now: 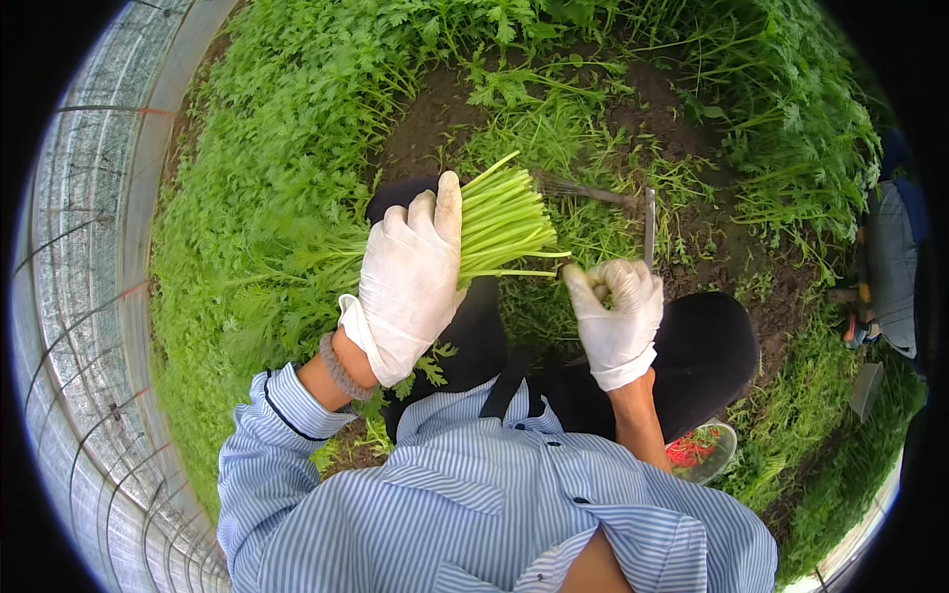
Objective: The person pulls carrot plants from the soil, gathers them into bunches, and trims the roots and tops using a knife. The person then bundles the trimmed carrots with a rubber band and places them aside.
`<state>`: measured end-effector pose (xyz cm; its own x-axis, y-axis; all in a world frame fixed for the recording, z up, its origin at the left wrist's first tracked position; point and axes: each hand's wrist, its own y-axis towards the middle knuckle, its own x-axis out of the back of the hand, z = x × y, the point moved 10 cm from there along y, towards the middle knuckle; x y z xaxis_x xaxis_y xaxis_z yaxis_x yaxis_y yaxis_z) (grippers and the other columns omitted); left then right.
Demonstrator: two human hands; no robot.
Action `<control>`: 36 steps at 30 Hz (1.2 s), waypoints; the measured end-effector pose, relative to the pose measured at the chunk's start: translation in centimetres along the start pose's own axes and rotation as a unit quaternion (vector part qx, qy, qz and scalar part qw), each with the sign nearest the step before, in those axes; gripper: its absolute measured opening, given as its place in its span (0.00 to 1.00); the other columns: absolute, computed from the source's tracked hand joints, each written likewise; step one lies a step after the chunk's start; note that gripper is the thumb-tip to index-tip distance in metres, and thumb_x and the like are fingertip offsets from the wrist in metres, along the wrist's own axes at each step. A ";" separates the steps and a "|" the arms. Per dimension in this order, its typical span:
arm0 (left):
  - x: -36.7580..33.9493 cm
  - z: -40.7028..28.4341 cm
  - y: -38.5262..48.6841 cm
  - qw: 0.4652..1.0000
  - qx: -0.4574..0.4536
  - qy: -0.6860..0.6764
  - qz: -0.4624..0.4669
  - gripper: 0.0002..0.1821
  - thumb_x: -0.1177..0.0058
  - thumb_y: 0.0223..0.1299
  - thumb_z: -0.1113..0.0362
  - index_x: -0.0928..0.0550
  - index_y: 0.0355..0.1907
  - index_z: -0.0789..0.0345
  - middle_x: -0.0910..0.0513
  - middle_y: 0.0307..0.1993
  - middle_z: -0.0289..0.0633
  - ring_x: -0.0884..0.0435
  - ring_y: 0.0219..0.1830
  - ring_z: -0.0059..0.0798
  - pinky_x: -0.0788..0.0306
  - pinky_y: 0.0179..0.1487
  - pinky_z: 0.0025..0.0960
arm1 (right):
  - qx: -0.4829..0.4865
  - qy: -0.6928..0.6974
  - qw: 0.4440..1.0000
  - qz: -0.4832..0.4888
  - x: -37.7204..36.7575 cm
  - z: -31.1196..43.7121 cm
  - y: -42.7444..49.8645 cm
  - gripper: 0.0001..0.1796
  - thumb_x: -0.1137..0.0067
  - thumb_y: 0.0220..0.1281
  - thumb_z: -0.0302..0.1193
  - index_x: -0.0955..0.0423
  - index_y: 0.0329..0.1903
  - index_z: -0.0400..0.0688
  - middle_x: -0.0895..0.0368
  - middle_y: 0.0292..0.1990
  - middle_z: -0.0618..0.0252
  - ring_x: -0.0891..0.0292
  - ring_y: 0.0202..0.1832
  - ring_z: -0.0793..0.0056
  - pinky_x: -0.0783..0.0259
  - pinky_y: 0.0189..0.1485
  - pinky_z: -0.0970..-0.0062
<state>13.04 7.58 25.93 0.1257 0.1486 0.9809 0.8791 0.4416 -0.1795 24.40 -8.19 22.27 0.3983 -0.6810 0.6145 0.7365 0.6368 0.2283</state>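
My left hand (411,285), in a whitish glove, is closed around a bundle of leafy greens (508,222). The pale green stems point right, and the feathery leaves spread out to the left. My right hand (617,315), gloved too, is closed just right of the stem ends, with its thumb and finger at the tip of the lowest stem. A narrow metal blade (649,226) stands up from behind the right fist; its handle is hidden, so it appears held in that hand.
Dense leafy plants (259,148) grow at the left and top. Cut greens lie on brown soil (430,122). A thin-tined rake-like tool (593,193) lies ahead. A clear bowl (715,452) with red ties is at lower right. Another person (893,259) is at the far right. Plastic greenhouse sheeting (96,296) curves along the left.
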 end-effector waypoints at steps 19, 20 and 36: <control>-0.4 -0.5 -0.5 0.997 -0.031 0.062 -0.020 0.60 0.26 0.39 0.65 0.47 0.76 0.67 0.29 0.60 0.57 0.27 0.54 0.53 0.30 0.59 0.47 | -0.285 0.381 0.859 0.187 -12.0 0.7 -5.1 0.10 0.32 0.57 0.29 0.18 0.38 0.36 0.19 0.25 0.70 0.29 0.25 0.87 0.30 0.30 0.80; -0.4 -0.5 -0.6 0.998 -0.028 0.048 -0.009 0.61 0.26 0.38 0.65 0.48 0.76 0.67 0.29 0.61 0.57 0.27 0.55 0.53 0.30 0.60 0.47 | -0.327 0.386 0.852 0.133 -11.0 -0.9 -4.9 0.08 0.32 0.57 0.27 0.21 0.34 0.38 0.24 0.23 0.75 0.33 0.24 0.88 0.33 0.29 0.82; 0.5 1.3 -2.0 0.998 -0.061 -0.008 -0.017 0.59 0.26 0.36 0.67 0.45 0.73 0.74 0.27 0.60 0.53 0.27 0.52 0.51 0.31 0.58 0.47 | -0.115 0.363 0.910 0.162 -7.9 -1.1 1.1 0.21 0.35 0.61 0.26 0.21 0.58 0.43 0.20 0.48 0.59 0.23 0.48 0.69 0.28 0.55 0.74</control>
<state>10.78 7.94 26.64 0.0886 0.1503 0.9847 0.9322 0.3358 -0.1351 22.63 -2.50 16.84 0.8099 -0.5836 -0.0585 0.5778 0.8110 -0.0916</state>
